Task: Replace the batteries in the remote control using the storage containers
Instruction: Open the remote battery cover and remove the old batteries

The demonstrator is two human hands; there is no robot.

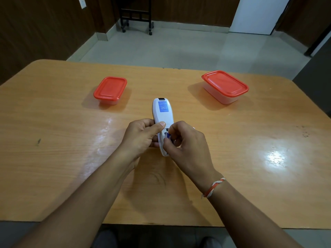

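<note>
Two lidded containers (110, 90) (225, 86) flank the held remote (160, 111).

Even overhead light, sharp centre, bowed wide-angle edges.

Glare pools on the glossy orange-brown wooden table (53, 140): one white patch well right of the fingers (172, 130), a streak just left of them. Soft shadows fall beneath both forearms and beside the two red-lidded clear plastic containers (110, 90) beyond the fingertips. The table's edges curve; the far dark-panelled room is dim and slightly soft.
</note>
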